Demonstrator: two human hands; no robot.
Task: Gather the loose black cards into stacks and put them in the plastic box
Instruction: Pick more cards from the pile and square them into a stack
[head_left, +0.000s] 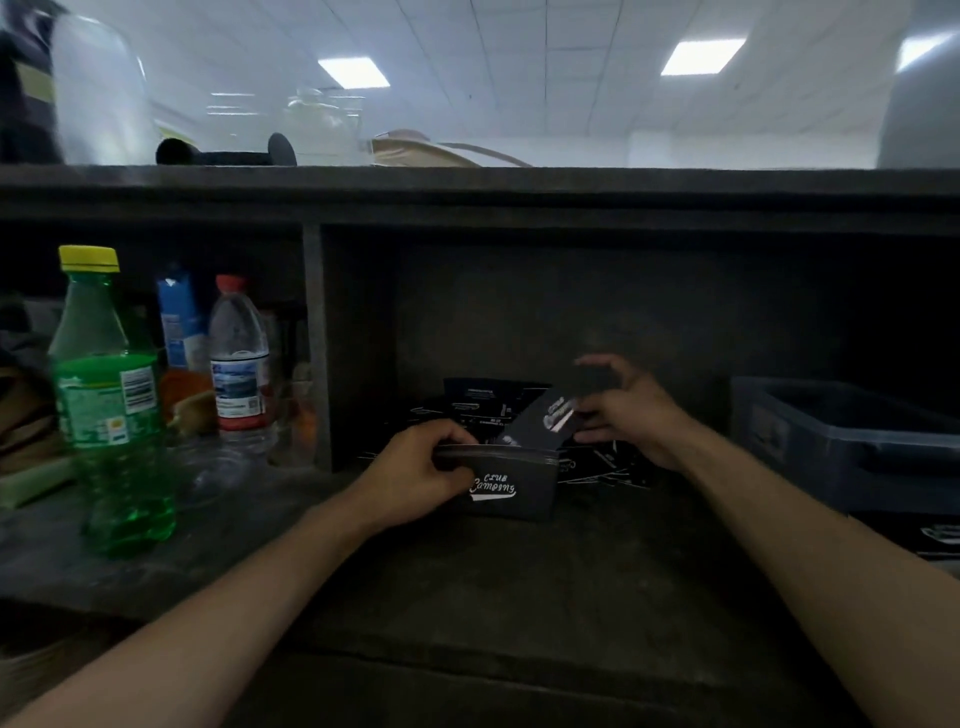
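My left hand (415, 470) grips a stack of black cards (511, 491) stood on edge on the dark desk, the front one printed "Club Camping" in white. My right hand (631, 410) pinches a single black card (545, 418), tilted, its lower end touching the top of the stack. More loose black cards (488, 397) lie scattered flat behind and to the right of the stack inside the open cubby. The dark plastic box (852, 441) sits at the right, its opening facing up; what is inside is hidden.
A green soda bottle (111, 410) with a yellow cap stands at the left, with a water bottle (240, 364) and a blue carton (179, 322) behind it. A vertical divider (317, 353) walls the cubby's left side. A shelf top (467, 179) runs overhead.
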